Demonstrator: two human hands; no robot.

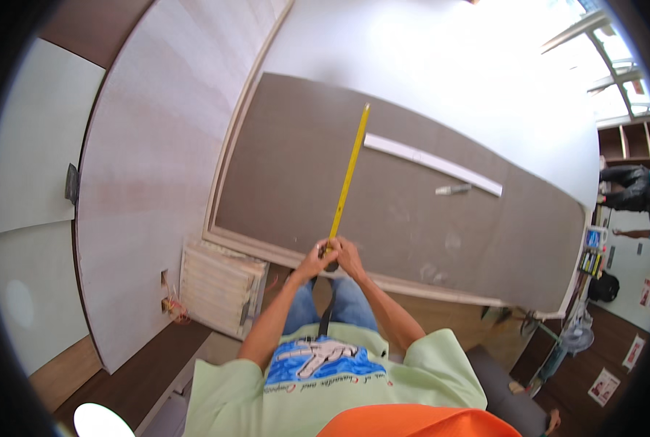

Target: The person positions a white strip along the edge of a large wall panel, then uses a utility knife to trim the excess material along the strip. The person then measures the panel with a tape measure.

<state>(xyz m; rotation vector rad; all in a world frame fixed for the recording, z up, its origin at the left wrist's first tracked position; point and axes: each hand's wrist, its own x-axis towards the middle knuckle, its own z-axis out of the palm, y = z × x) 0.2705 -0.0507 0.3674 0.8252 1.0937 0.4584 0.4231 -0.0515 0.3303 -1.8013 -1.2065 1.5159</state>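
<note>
Both hands meet at the near edge of a brown board [303, 160], closed around the body of a tape measure. Its yellow blade [348, 178] runs out from them across the board toward the far edge. My left hand [314, 262] grips the case from the left, and my right hand [347, 258] presses against it from the right; the case itself is mostly hidden by fingers. To the right of the blade's far part lies a long white strip [434, 164]. A small grey-white tool [453, 189], perhaps a utility knife, rests near that strip's right end.
A pale wall panel [150, 146] rises at left, with loose wires [173, 309] hanging from a cutout. A slatted wooden piece [221, 288] leans below the board's left corner. At far right, another person [631, 191] is near shelves; a fan [577, 339] stands lower right.
</note>
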